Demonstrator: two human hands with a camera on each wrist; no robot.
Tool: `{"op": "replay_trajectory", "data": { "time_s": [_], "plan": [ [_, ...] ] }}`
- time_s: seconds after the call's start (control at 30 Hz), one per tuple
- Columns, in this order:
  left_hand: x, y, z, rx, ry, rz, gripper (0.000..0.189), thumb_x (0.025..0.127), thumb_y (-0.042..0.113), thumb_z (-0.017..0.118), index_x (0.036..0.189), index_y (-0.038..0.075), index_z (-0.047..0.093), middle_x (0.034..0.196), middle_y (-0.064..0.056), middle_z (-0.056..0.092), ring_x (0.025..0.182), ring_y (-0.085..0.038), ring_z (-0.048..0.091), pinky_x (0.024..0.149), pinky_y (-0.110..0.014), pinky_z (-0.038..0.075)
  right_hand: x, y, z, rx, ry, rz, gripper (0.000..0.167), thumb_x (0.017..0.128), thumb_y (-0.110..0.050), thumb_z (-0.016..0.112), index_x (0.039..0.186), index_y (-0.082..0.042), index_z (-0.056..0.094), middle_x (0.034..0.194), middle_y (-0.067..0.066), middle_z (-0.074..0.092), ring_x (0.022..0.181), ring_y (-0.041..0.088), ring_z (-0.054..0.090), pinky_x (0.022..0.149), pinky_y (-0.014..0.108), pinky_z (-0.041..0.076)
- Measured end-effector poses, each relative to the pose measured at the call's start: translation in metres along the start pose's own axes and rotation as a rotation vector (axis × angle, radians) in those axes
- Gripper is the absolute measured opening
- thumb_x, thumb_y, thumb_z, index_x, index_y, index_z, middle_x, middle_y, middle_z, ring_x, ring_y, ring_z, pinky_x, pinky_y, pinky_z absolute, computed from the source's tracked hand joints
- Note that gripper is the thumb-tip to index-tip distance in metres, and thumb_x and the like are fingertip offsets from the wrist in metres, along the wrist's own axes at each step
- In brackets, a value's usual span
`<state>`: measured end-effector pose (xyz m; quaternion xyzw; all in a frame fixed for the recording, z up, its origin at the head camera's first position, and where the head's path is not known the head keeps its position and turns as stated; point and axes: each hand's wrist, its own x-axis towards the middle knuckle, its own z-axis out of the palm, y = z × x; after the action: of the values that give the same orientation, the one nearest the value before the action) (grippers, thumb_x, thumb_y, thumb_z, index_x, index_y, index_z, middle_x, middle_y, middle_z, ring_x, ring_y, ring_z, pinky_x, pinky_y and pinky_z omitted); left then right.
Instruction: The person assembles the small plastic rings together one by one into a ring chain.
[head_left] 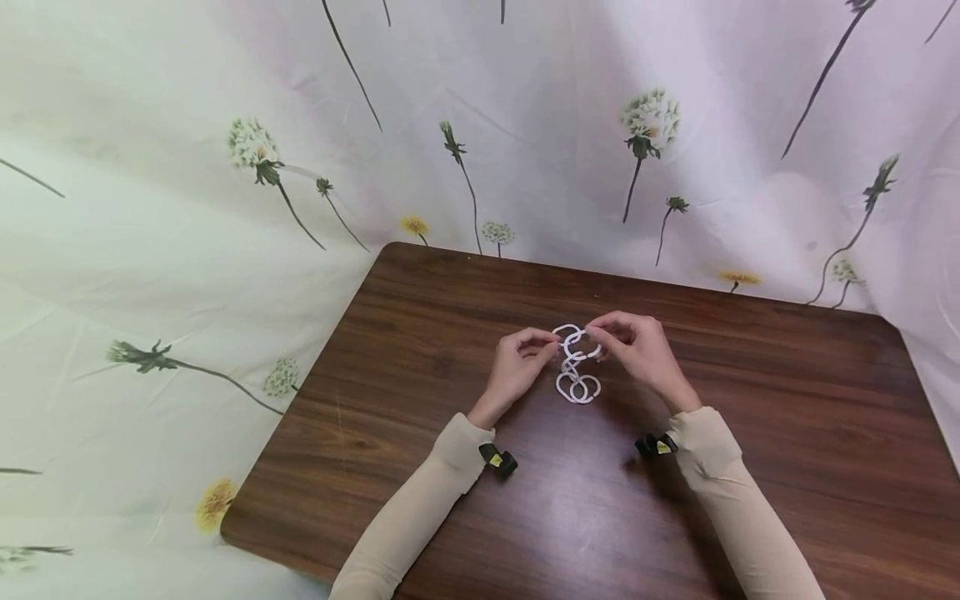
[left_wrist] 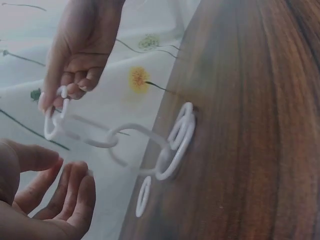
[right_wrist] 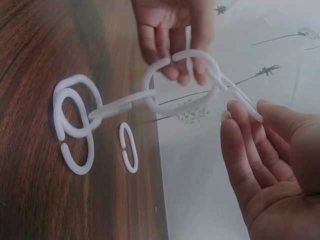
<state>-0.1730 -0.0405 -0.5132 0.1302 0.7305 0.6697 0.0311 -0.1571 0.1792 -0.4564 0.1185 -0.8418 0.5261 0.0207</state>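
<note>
A chain of white plastic C-shaped links [head_left: 582,357] hangs below the fingers, its lower links [right_wrist: 75,131] resting on the wooden table. My right hand [head_left: 637,346] pinches the top link [right_wrist: 242,101] between thumb and fingertips. From that link hangs a wider-looking link [right_wrist: 184,107] with its gap facing the left fingers. My left hand [head_left: 519,367] is close beside this link, its fingers loosely bent and thumb near the index fingertip. Nothing shows between those fingers in the left wrist view, where the left hand [left_wrist: 55,200] appears apart from the chain.
One separate white link [right_wrist: 128,148] lies on the brown wood-grain table [head_left: 420,350], behind the chain. A pale cloth [head_left: 525,150] printed with dandelions hangs behind and to the left of the table. Black wrist cameras [head_left: 498,460] sit at both cuffs.
</note>
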Motion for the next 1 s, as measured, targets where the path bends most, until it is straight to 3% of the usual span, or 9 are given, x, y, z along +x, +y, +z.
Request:
{"op": "replay_trajectory", "data": {
  "time_s": [0.07,0.37,0.67,0.9,1.0],
  "plan": [
    [0.000,0.003,0.000,-0.006,-0.006,0.007,0.022,0.098,0.007,0.072,0.114,-0.008,0.073,0.113,-0.026,0.075,0.098,-0.037,0.076,0.081,-0.017,0.059,0.000,0.003,0.001,-0.002,-0.001,-0.007,0.016,0.100,-0.009,0.069,0.110,0.003,0.075,0.087,0.023,0.077,0.073,0.044,0.073,0.061,0.022,0.060],
    [-0.001,0.016,0.000,0.020,-0.037,0.047,0.021,0.096,0.006,0.073,0.114,-0.007,0.075,0.113,-0.025,0.076,0.104,-0.041,0.073,0.089,-0.024,0.062,0.006,0.017,0.003,0.016,-0.022,-0.058,0.019,0.100,-0.019,0.072,0.109,-0.003,0.078,0.086,0.013,0.077,0.069,0.031,0.074,0.063,0.028,0.062],
    [-0.002,0.019,-0.003,0.000,-0.054,0.016,0.024,0.095,0.005,0.074,0.115,-0.009,0.074,0.113,-0.028,0.075,0.105,-0.040,0.073,0.084,-0.016,0.058,0.008,0.014,0.004,0.001,-0.038,-0.060,0.018,0.100,-0.022,0.073,0.109,-0.007,0.078,0.085,0.009,0.077,0.067,0.019,0.072,0.062,0.028,0.061],
    [-0.002,0.016,-0.004,-0.006,-0.043,0.001,0.022,0.094,0.004,0.075,0.112,-0.008,0.074,0.114,-0.031,0.073,0.102,-0.040,0.074,0.080,-0.016,0.058,0.011,0.012,0.005,0.005,-0.057,-0.065,0.022,0.102,-0.021,0.069,0.113,-0.004,0.077,0.088,0.012,0.077,0.070,0.027,0.074,0.063,0.026,0.061],
    [-0.002,0.015,-0.004,-0.012,-0.026,-0.011,0.021,0.094,0.004,0.076,0.111,-0.007,0.074,0.113,-0.029,0.074,0.098,-0.031,0.076,0.078,-0.015,0.058,0.012,0.011,0.004,0.039,-0.067,-0.046,0.026,0.104,-0.024,0.066,0.115,-0.002,0.075,0.090,0.016,0.076,0.074,0.031,0.075,0.065,0.027,0.063]
  ]
}}
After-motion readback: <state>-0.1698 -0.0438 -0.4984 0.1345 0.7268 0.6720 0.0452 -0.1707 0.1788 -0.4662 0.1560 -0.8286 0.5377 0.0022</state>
